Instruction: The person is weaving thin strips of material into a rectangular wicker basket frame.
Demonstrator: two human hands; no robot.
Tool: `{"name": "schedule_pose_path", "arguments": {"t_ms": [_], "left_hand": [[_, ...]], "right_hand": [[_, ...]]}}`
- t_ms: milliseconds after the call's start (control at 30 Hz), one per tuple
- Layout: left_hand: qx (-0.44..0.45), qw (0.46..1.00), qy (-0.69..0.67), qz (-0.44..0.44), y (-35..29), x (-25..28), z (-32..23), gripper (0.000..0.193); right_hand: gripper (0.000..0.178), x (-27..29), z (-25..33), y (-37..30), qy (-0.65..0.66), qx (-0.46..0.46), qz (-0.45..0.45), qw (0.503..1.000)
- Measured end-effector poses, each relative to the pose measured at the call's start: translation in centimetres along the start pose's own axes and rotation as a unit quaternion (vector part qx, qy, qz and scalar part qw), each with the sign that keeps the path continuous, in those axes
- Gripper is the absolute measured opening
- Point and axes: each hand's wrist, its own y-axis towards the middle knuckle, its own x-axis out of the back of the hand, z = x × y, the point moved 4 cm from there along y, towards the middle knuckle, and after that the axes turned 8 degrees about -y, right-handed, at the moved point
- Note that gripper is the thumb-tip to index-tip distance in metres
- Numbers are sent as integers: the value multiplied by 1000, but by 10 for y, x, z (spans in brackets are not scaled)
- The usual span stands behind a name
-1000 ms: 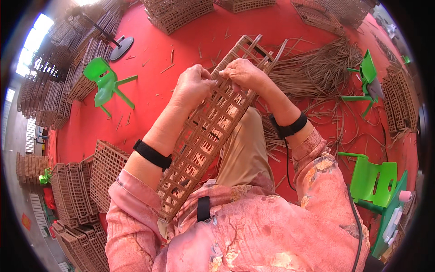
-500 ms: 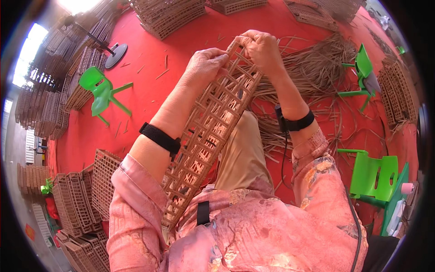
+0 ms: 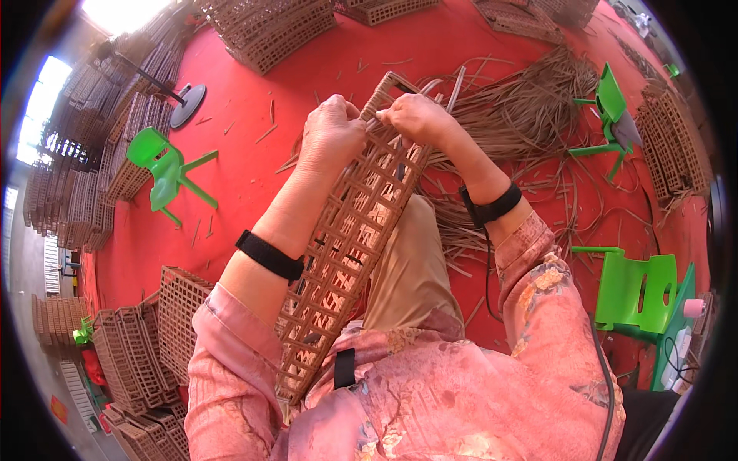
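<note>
A long, narrow woven basket (image 3: 350, 227) with open lattice sides lies tilted across my lap, its far end pointing up and away from me. My left hand (image 3: 333, 137) is closed in a pinch at the basket's left rim, near the far end. Close beside it, my right hand (image 3: 421, 121) pinches at the same wrapped rim, its fingertips almost meeting the left ones. Whether a thin strip sits between the fingertips cannot be made out. The rim's wrapped far corner (image 3: 392, 80) shows beyond both hands. Loose strip ends (image 3: 457, 88) stick up past my right hand.
A heap of long brown strips (image 3: 530, 107) spreads over the red floor (image 3: 254, 92) ahead right. Green chairs stand at left (image 3: 163, 173), far right (image 3: 611, 115) and near right (image 3: 636, 296). Stacked baskets (image 3: 265, 31) stand ahead; more baskets (image 3: 131, 353) stand at left.
My right hand has come down and left from the basket's far corner, closer to my left hand. The far corner now shows uncovered. My left hand has shifted slightly toward me.
</note>
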Motion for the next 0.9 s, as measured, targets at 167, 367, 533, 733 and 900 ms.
{"name": "schedule_pose_path", "arguments": {"t_ms": [167, 367, 533, 733, 900], "left_hand": [[20, 996, -68, 58, -1, -15, -5, 15], [-72, 995, 52, 36, 10, -16, -24, 20], [-111, 986, 124, 3, 26, -6, -48, 23], [-114, 976, -152, 105, 68, -34, -42, 28], [50, 956, -258, 131, 77, -38, -24, 25]], "right_hand": [[28, -4, -21, -6, 235, -21, -60, 970], [23, 20, -22, -7, 195, 62, -297, 933], [22, 51, -16, -8, -3, 97, -426, 900], [24, 86, -28, 3, 2, 102, -455, 885], [27, 70, -47, 16, 156, 102, -358, 915]]}}
